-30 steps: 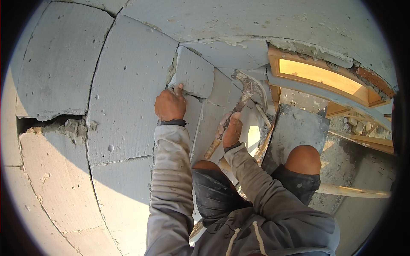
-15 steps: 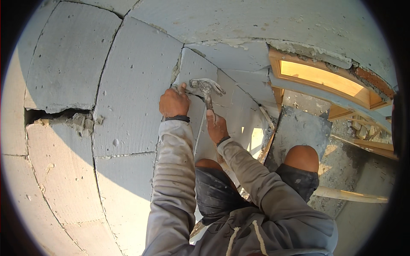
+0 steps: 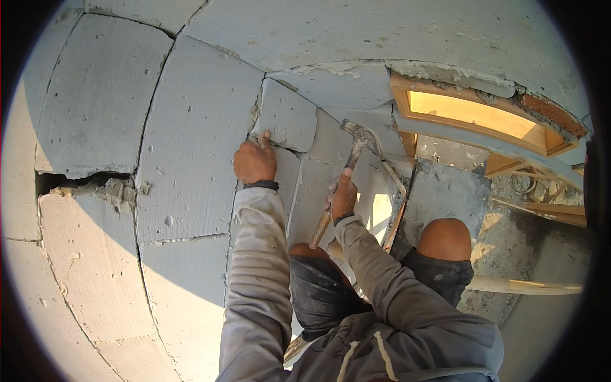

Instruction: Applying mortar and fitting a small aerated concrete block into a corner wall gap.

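Observation:
A claw hammer, its head and handle smeared with mortar, is gripped mid-handle by my right hand. The head stands upper right of my fist, away from the blocks at my left hand. My left hand is closed against the wall at the lower left corner of a small grey block. One digit points up along the block's edge; whatever the fingers hold is hidden. A dark, uneven gap runs under that block. Left of it stands a tall grey block with a rough mortar joint between them.
A wide broken gap with crumbly mortar shows at the left of the wall. On the right are a wooden frame and a grey-stained board. A pale timber pole lies beyond my bent knee.
The hammer has swung right and away from the small block, uncovering its face, as my right hand moved right and slightly down. My left hand stays at the gap.

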Action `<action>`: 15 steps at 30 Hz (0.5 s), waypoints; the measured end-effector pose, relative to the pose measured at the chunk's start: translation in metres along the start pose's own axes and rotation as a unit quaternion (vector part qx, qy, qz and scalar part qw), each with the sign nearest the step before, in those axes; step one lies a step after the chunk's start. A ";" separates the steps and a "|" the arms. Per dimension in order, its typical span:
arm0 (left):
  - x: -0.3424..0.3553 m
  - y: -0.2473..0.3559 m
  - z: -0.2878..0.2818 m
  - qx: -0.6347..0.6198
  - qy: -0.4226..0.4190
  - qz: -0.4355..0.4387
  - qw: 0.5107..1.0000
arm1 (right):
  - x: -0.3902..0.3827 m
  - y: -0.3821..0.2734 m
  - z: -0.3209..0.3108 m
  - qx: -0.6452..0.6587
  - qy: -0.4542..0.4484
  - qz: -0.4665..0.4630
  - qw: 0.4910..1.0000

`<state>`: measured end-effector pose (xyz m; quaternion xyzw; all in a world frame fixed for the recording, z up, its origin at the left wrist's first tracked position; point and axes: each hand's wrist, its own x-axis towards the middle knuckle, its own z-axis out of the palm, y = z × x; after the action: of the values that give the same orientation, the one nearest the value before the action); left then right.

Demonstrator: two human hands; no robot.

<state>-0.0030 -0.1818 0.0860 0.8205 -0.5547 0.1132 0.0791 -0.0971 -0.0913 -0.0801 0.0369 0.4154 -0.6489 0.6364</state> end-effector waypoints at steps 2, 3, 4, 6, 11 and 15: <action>-0.006 0.009 0.005 -0.015 -0.003 0.022 1.000 | 0.023 0.041 -0.014 -0.305 -0.128 -0.016 0.944; -0.005 -0.002 0.002 -0.014 0.006 0.025 1.000 | 0.013 0.037 -0.006 -0.304 -0.135 -0.010 0.943; -0.004 -0.013 0.002 -0.010 0.007 0.017 1.000 | -0.003 0.018 0.001 -0.269 -0.142 0.069 0.950; -0.005 -0.014 0.001 0.026 0.041 0.020 0.999 | -0.014 -0.004 0.002 -0.236 -0.139 0.142 0.951; -0.010 -0.001 0.010 0.000 0.069 0.041 0.997 | -0.012 0.010 -0.005 -0.093 -0.086 0.063 0.990; -0.011 -0.004 0.007 0.011 0.093 0.072 0.993 | 0.005 0.029 -0.002 -0.269 -0.149 0.029 0.951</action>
<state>-0.0031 -0.1720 0.0764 0.7651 -0.6014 0.2008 0.1127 -0.0742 -0.0899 -0.0981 -0.2208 0.4736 -0.4929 0.6957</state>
